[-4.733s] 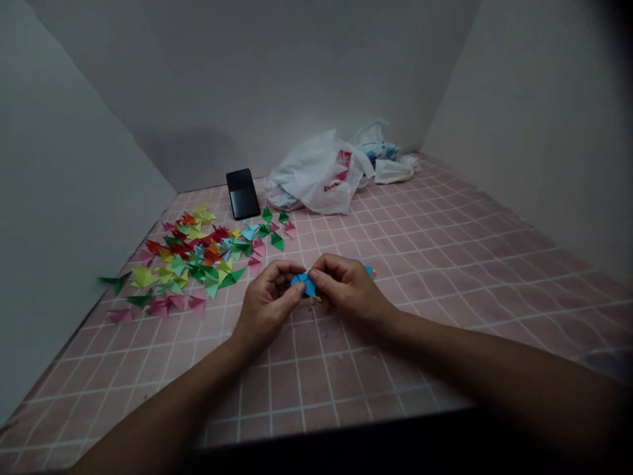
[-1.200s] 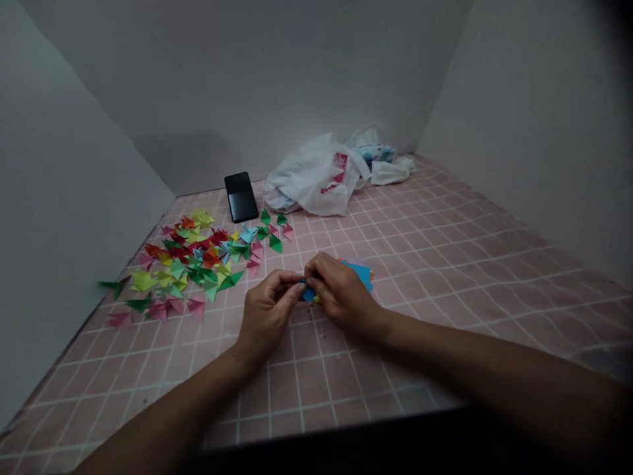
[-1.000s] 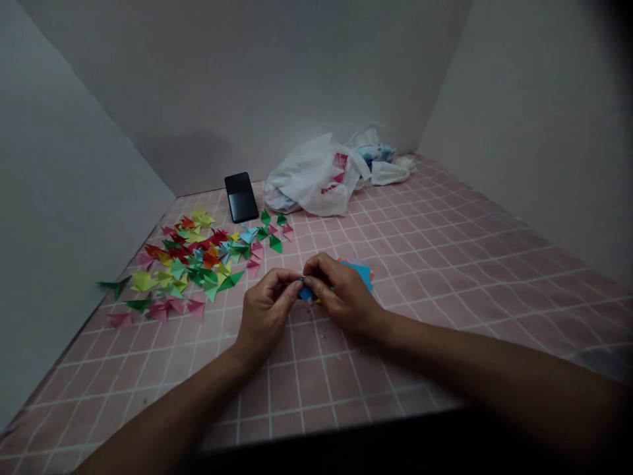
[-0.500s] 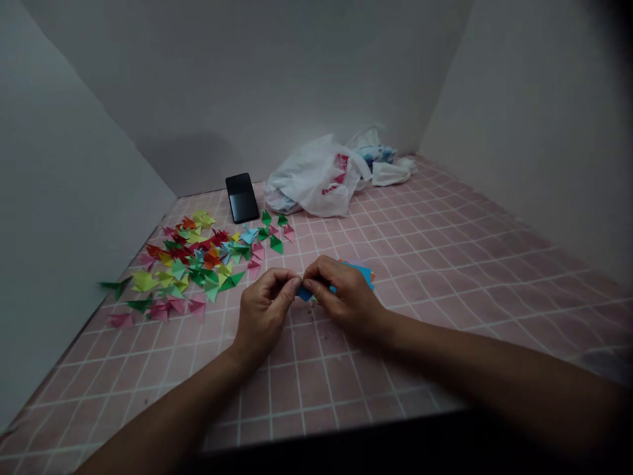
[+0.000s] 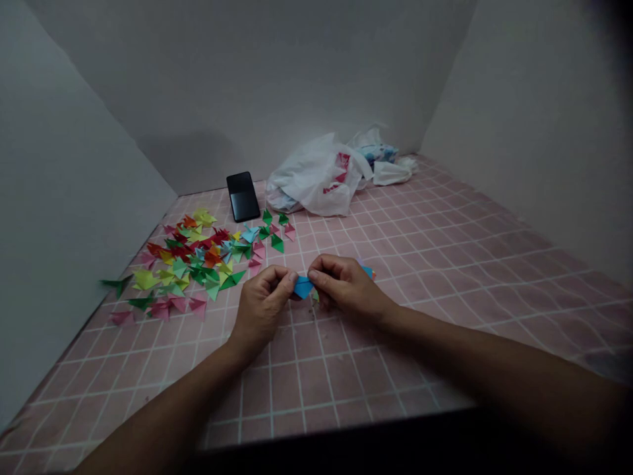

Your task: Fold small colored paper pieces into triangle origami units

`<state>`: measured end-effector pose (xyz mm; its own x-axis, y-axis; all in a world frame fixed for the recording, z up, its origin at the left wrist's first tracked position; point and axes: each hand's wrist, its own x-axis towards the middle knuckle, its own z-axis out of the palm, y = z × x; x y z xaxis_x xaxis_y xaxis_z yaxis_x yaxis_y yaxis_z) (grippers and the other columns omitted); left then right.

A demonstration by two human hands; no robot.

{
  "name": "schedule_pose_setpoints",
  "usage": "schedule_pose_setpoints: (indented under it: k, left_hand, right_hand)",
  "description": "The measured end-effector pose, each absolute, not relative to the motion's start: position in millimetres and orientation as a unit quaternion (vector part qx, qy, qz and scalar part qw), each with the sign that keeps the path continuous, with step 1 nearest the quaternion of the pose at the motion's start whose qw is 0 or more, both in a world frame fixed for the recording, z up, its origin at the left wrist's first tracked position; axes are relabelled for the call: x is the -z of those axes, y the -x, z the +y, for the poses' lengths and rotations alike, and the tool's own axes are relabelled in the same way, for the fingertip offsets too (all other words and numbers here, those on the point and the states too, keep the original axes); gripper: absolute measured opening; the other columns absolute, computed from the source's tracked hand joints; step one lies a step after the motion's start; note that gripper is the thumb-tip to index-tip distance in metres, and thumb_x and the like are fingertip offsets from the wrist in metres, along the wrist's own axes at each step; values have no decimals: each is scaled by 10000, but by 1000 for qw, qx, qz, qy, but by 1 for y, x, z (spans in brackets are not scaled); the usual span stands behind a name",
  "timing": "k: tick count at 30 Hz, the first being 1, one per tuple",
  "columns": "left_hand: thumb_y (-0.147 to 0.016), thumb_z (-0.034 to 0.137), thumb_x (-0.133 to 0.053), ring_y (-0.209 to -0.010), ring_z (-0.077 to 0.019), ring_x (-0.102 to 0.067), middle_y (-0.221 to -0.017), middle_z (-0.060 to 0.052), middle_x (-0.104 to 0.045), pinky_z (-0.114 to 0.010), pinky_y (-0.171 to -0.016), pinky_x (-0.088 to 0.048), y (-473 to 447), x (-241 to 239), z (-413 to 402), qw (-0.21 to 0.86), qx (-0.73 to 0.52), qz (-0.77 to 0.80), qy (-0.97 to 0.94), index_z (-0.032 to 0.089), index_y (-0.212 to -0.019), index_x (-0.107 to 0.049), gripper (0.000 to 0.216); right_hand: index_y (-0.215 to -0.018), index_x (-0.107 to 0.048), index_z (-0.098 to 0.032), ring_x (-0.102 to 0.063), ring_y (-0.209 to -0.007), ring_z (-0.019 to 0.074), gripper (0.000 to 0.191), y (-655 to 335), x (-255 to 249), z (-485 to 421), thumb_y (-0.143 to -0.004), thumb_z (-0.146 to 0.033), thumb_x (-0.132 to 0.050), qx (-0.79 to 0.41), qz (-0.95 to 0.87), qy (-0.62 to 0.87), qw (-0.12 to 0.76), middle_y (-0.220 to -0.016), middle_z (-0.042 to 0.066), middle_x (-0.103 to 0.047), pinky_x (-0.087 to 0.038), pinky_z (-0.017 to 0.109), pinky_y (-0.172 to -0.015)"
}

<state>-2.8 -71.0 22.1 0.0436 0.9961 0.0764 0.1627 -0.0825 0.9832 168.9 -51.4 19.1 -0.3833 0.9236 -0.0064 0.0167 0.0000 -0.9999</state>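
Against half a second ago, more of the blue paper shows, and my hands sit slightly farther apart. My left hand pinches its left end under the thumb; my right hand, fingers curled, pinches its right corner. The paper is between them, over the table.

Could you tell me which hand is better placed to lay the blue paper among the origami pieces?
Probably the left hand: it pinches the blue paper's left end and is nearer the origami pieces than the right hand.
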Motion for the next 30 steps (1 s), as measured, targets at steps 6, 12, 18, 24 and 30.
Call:
schedule_pose_setpoints:
  k: [6, 12, 18, 24, 30]
  left_hand:
    - [-856, 319, -650, -633, -119, -592, -676, 6, -645, -237, -624, -484, 3, -21, -71, 430, -482, 509, -569, 169, -750, -657, 184]
    - [-840, 365, -663, -614, -124, -611, -661, 3, -648, -238, -606, -511, 2, -22, -72, 471, -468, 509, -548, 162, -739, -639, 228]
    - [-806, 377, -692, -624, -125, -623, -685, 2, -641, -245, -620, -548, 3, -25, -67, 532, -440, 489, -533, 162, -718, -658, 235]
    - [-750, 382, -759, -627, -133, -614, -704, -21, -664, -239, -599, -533, 5, -24, -64, 572, -411, 489, -515, 160, -723, -699, 232]
    - [-811, 379, -702, -624, -136, -598, -682, -19, -638, -252, -612, -526, 5, -20, -65, 541, -411, 492, -545, 164, -731, -678, 231]
  right_hand:
    - [-715, -514, -190, -463, -427, 80, 260, -169, -19, -51, -899, -370, -550, -613, -583, 383, 369, -511, -56, -486, -353, 202, -431]
    - [-711, -509, -195, -476, -438, 89, 213, -170, -22, -52, -880, -321, -544, -589, -615, 380, 362, -511, -60, -488, -371, 211, -446]
    - [-683, -533, -184, -432, -452, 84, 220, -174, -24, -43, -873, -294, -529, -534, -673, 394, 328, -526, -51, -484, -313, 209, -433]
    - [-664, -539, -178, -458, -479, 89, 239, -175, -25, -41, -875, -290, -536, -508, -690, 406, 318, -533, -39, -509, -323, 209, -452]
    - [-709, -537, -190, -427, -373, 77, 218, -174, -25, -42, -886, -317, -534, -580, -624, 413, 323, -465, -60, -500, -297, 197, -388]
